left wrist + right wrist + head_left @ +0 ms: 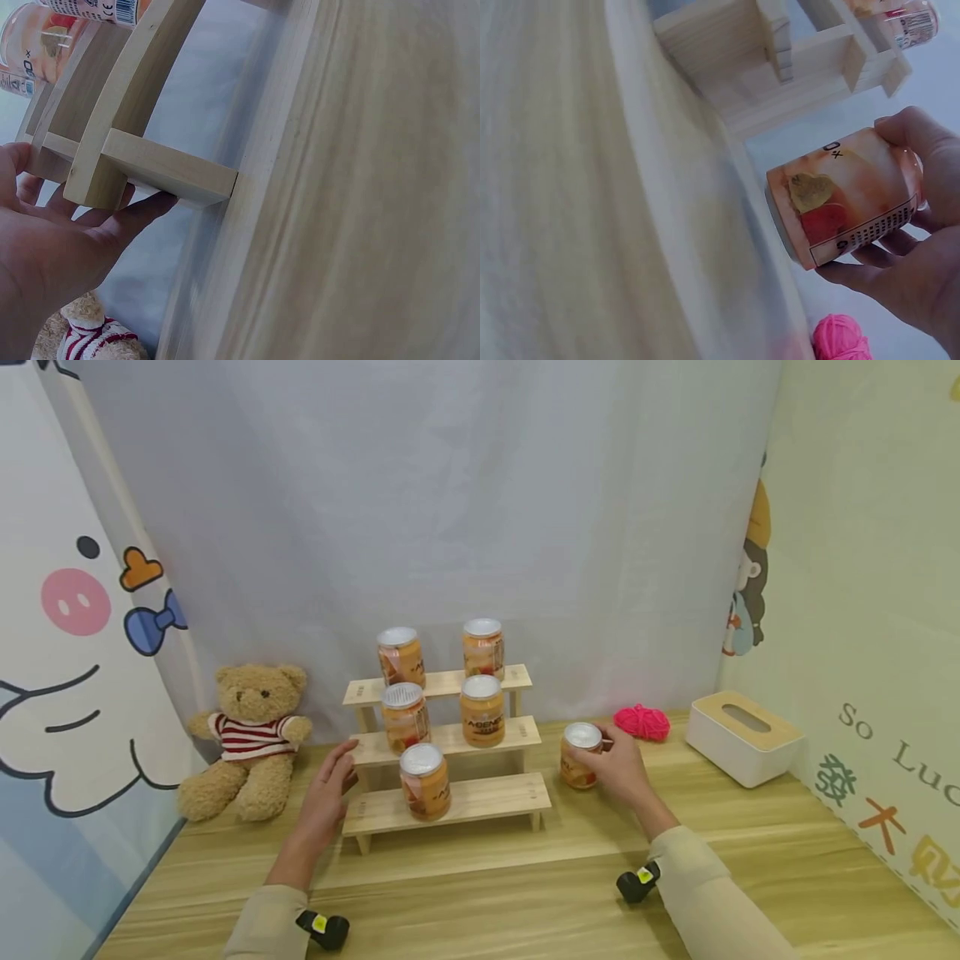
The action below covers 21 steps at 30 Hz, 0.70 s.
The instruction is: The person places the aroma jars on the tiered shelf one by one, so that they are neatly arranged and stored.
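A three-tier wooden stand (480, 797) holds several orange cans with silver lids. Two cans are on the top tier, including a can (483, 650) at its right. Two more occupy the middle tier, and one can (425, 782) is on the bottom tier. My left hand (326, 793) touches the stand's left end, fingers extended along the shelf ends and a leg (169, 165). To the right of the stand, my right hand (618, 768) grips another orange can (847, 195) by its side, thumb and fingers around it. Whether that can's base touches the table cannot be told.
On the left sits a teddy bear (255, 739) in a striped shirt. Behind the right hand lies a ball of pink yarn (642, 722). A white tissue box (738, 747) with a wooden lid stands at the right. A grey curtain (450, 510) hangs behind the table (480, 906).
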Tool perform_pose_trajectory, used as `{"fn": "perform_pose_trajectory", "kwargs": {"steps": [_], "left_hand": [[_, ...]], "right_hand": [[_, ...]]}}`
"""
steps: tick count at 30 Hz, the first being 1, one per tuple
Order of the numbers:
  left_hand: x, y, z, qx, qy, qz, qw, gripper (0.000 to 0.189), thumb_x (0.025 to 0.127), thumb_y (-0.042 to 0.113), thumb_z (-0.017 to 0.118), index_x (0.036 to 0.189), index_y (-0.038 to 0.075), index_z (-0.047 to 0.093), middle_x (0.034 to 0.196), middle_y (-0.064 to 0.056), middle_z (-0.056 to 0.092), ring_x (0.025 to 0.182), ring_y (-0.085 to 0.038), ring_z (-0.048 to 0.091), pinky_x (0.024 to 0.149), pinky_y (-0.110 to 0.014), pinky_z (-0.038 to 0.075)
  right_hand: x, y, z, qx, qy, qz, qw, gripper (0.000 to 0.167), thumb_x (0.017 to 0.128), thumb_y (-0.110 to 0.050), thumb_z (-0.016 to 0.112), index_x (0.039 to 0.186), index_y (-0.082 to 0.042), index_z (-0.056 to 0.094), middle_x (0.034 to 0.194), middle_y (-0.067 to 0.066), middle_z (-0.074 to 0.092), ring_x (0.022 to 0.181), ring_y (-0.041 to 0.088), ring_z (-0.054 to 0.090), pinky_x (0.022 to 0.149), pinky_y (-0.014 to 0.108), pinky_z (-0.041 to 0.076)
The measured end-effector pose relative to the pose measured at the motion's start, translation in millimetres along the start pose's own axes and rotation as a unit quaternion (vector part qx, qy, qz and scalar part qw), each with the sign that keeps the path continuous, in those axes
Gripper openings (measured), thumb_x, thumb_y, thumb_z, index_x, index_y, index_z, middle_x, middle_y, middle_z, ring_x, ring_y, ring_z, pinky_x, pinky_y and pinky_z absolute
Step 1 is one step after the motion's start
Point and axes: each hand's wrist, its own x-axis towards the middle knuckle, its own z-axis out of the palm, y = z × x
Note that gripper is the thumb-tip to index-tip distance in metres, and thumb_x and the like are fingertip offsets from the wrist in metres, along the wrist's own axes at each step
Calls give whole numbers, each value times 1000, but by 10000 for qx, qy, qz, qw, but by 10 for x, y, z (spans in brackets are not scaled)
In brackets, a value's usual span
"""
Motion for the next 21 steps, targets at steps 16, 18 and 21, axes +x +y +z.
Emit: {"fn": "perform_pose_trajectory", "kwargs": {"steps": [16, 18, 21], "left_hand": [[-3, -5, -12, -65, -109, 30, 9999, 58, 108, 51, 33, 159, 25, 27, 165, -12, 11, 148, -35, 21, 46, -23, 28], [-6, -5, -5, -79, -113, 35, 9999, 58, 108, 51, 33, 159, 24, 27, 165, -12, 11, 148, -35, 21, 46, -23, 27], [-10, -5, -1, -104, -110, 59, 9999, 58, 108, 50, 34, 159, 24, 27, 165, -13, 11, 148, -35, 21, 45, -22, 27]], "right_hand": [[-160, -539, -243, 107, -532, -682, 9962, 56, 86, -21, 81, 130, 5, 58, 119, 19, 62, 109, 34, 60, 85, 41, 51], [-195, -626, -263, 147, -618, -762, 9951, 55, 86, -21, 81, 130, 4, 58, 119, 18, 63, 109, 33, 60, 84, 40, 51], [-258, -741, -261, 160, -772, -820, 9935, 54, 86, -21, 81, 130, 3, 58, 119, 17, 62, 109, 32, 60, 82, 38, 51]]}}
